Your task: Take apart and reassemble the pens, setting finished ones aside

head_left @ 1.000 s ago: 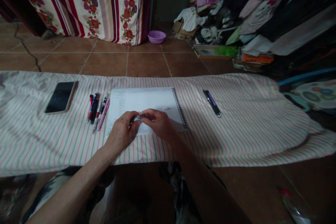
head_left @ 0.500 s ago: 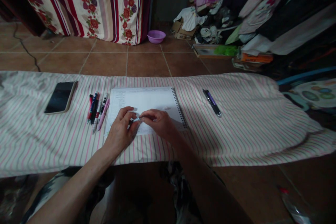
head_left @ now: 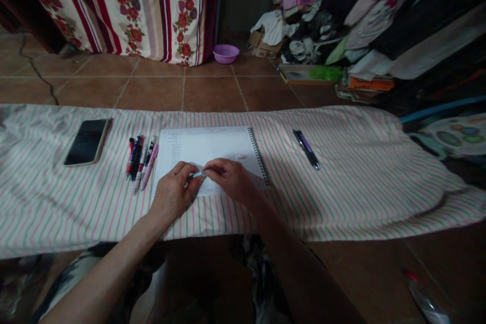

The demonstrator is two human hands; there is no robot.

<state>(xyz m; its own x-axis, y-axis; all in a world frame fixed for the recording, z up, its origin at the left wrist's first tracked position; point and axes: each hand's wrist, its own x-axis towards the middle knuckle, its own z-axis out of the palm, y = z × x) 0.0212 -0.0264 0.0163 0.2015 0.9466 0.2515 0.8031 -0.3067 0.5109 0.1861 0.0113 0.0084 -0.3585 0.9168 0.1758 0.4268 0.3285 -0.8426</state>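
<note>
A slim pale-blue and dark pen (head_left: 196, 174) lies sideways between my two hands, above the near part of a spiral notebook (head_left: 212, 144). My left hand (head_left: 174, 185) is closed on the pen's left part with thumb and fingers. The fingertips of my right hand (head_left: 230, 177) pinch its right end. My fingers hide much of the pen, so I cannot tell whether it is in one piece. Left of the notebook lies a row of several pens, among them a pink pen (head_left: 150, 167). To the right, a purple pen (head_left: 304, 143) lies against a black pen (head_left: 309, 156).
A striped cloth (head_left: 360, 177) covers the low table. On its left side rests a phone (head_left: 86, 143). Beyond, on the tiled floor, are a purple basin (head_left: 226, 54), a cardboard box (head_left: 261, 44) and heaped clothes. A plastic bottle (head_left: 427, 298) lies at the lower right.
The raised index finger of my left hand has come down and curled toward the pen. My right hand has barely shifted.
</note>
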